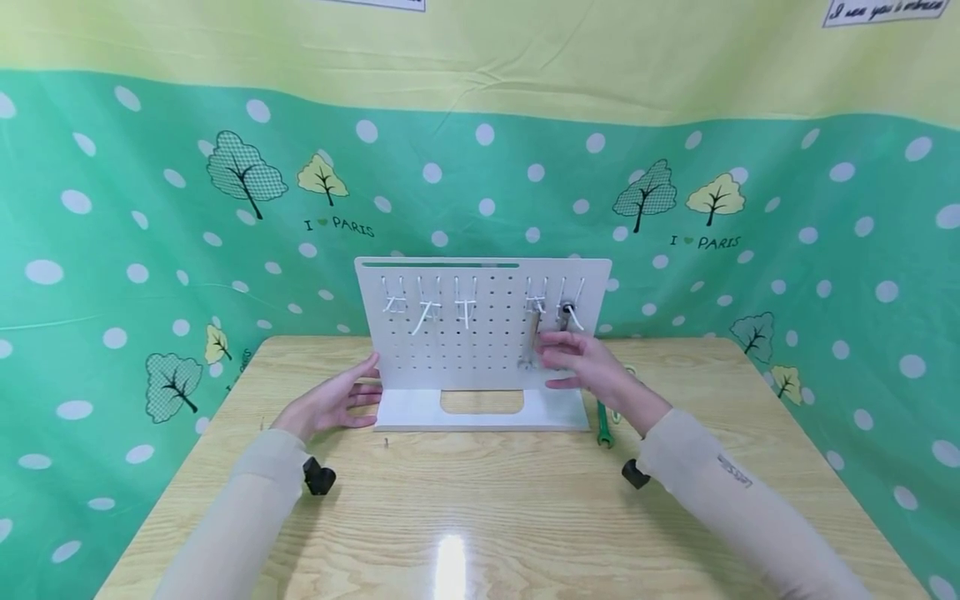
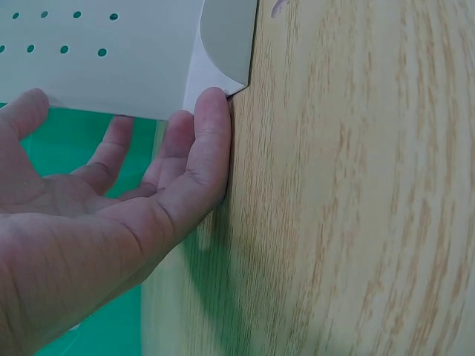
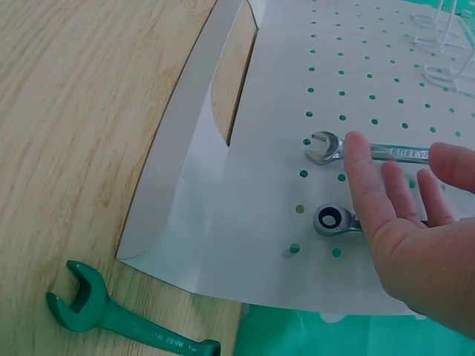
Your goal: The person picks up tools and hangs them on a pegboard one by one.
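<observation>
A white pegboard stand (image 1: 405, 379) stands upright on the table. My left hand (image 1: 337, 402) is at its left side, fingers extended, with fingertips (image 2: 212, 104) at the edge and lower corner. On the right part of the board, a silver open-ended wrench (image 3: 397, 153) hangs from a hook. My right hand (image 1: 581, 362) is in front of it, fingers loosely extended, with the tip of one finger on the wrench near its lower jaw end. A second silver wrench (image 3: 334, 220) with a ring end hangs beside it, partly hidden behind that hand.
Several white wire hooks (image 1: 427, 308) stick out from the board's upper left. A green open-ended wrench (image 1: 603, 427) lies on the wooden table (image 1: 480, 492) by the stand's right side, with a paler green piece (image 1: 617, 415) next to it. A green patterned curtain (image 1: 480, 183) hangs behind.
</observation>
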`<state>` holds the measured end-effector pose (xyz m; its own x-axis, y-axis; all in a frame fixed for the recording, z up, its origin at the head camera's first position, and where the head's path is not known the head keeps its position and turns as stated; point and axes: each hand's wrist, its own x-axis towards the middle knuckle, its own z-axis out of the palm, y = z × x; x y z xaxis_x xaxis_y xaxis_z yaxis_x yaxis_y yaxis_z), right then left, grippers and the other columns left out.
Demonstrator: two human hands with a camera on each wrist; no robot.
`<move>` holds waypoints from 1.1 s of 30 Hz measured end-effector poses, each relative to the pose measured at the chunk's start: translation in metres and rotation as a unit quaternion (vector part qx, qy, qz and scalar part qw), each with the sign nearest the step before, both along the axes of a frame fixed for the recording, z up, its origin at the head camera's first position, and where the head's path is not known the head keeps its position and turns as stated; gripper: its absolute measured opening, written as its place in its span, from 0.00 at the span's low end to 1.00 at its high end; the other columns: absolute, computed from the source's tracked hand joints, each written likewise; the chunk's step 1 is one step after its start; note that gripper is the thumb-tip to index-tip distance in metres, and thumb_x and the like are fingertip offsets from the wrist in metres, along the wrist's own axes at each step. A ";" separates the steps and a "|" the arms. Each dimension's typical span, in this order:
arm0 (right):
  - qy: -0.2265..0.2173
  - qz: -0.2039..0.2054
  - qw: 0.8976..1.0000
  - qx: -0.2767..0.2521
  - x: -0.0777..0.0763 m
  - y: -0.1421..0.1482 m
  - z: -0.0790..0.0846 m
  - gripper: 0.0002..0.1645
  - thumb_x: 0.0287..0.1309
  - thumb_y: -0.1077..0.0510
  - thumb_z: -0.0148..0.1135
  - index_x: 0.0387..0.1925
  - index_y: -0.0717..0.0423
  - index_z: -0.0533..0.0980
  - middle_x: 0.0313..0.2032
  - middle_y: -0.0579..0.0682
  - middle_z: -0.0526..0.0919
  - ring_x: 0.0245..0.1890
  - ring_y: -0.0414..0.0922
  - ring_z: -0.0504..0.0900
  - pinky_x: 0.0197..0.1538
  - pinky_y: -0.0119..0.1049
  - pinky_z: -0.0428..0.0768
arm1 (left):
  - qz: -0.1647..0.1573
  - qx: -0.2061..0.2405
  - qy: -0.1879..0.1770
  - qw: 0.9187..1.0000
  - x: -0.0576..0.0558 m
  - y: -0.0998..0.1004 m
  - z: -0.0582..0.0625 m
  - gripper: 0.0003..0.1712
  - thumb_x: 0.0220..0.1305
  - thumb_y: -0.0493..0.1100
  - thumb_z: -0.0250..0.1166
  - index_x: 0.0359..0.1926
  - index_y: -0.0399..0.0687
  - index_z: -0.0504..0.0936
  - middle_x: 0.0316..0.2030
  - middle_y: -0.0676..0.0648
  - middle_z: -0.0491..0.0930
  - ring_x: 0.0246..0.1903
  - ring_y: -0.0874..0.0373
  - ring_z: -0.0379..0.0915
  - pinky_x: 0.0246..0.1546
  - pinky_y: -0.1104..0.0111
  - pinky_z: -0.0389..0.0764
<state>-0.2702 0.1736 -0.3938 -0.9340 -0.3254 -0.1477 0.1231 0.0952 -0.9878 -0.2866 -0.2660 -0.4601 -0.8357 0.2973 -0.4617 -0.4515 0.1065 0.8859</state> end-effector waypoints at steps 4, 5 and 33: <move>-0.001 0.009 1.000 -0.017 0.000 0.001 -0.001 0.28 0.72 0.60 0.60 0.69 0.63 0.66 0.67 0.64 0.71 0.65 0.63 0.72 0.56 0.51 0.83 | -0.001 0.001 0.002 1.000 0.000 0.000 0.000 0.56 0.68 0.76 0.51 0.77 0.39 0.48 0.69 0.32 0.59 0.67 0.42 0.59 0.56 0.50 0.80; 0.001 0.013 1.000 -0.021 -0.001 0.000 -0.001 0.28 0.72 0.59 0.60 0.69 0.63 0.66 0.67 0.64 0.71 0.65 0.63 0.72 0.56 0.51 0.83 | -0.001 0.000 0.002 1.000 0.000 0.001 0.000 0.56 0.68 0.76 0.51 0.77 0.39 0.48 0.69 0.32 0.59 0.67 0.42 0.59 0.56 0.50 0.80; 0.017 0.057 0.993 0.100 0.007 0.087 0.016 0.33 0.74 0.53 0.59 0.70 0.67 0.63 0.57 0.65 0.75 0.48 0.53 0.82 0.56 0.52 0.83 | -0.004 0.003 -0.009 1.000 0.000 0.000 0.004 0.57 0.69 0.75 0.51 0.78 0.39 0.46 0.71 0.32 0.56 0.70 0.41 0.55 0.58 0.49 0.78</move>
